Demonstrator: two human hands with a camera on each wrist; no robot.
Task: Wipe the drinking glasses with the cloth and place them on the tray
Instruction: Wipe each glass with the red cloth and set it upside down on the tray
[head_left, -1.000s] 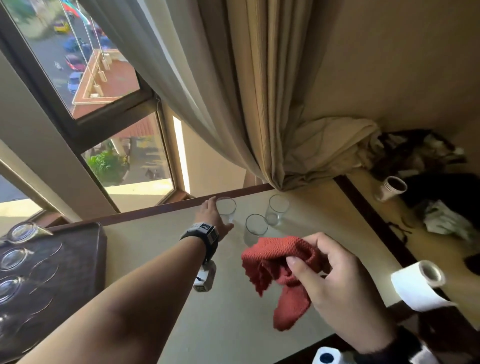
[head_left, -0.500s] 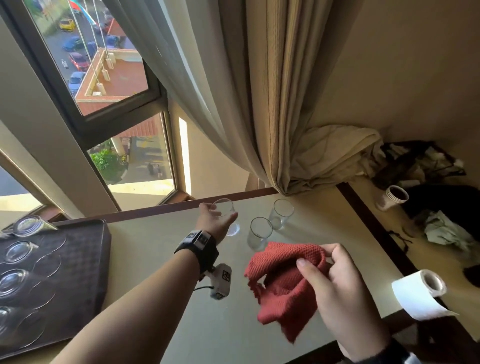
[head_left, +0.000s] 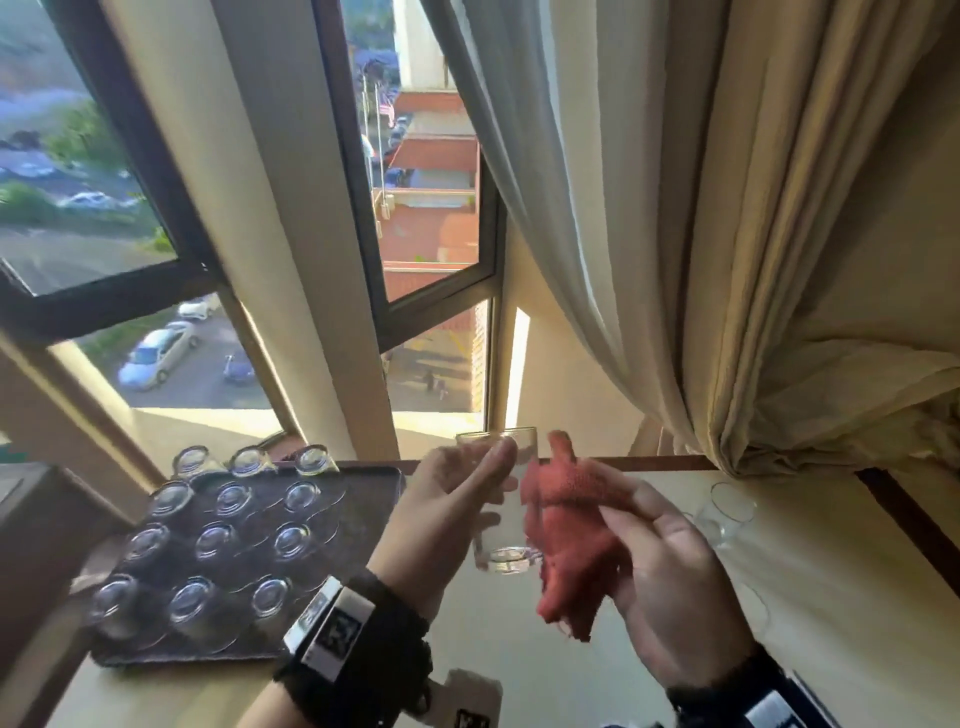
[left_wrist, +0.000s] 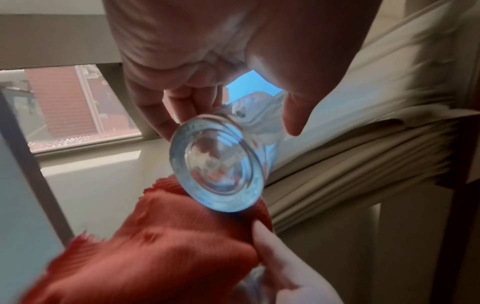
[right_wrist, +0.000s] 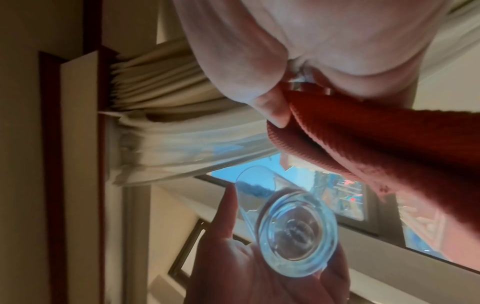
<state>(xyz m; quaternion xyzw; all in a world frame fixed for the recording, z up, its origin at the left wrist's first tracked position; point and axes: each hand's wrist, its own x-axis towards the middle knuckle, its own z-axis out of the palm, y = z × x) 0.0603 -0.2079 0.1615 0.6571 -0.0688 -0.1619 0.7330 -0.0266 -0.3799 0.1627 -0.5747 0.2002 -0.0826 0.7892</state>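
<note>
Fingers (head_left: 496, 460) of the left hand (head_left: 447, 514) are curling round a glass (head_left: 501, 519), gripping it upright in the air above the worktop (head_left: 831, 597), mouth up and thick base down. At 3 o'clock of the glass, the right hand (head_left: 670, 587) is pinching a red cloth (head_left: 569, 530) between thumb and fingers, and the cloth is lying against the glass's side; the left wrist view shows it under the base edge too.

Wiping seems to be only beginning on this glass. Next the cloth probably needs working round the wall and into the mouth, with the left hand turning the glass, before it is carried to the tray (head_left: 374, 483).

At 9 o'clock of the glass, that tray is carrying twelve glasses upside down in rows. At 3 o'clock, past the cloth, another glass (head_left: 727, 512) is waiting on the worktop; a second one nearby is too blurred to be sure of. At 12 o'clock a window (head_left: 431, 218) and curtain (head_left: 779, 260) are rising behind.
</note>
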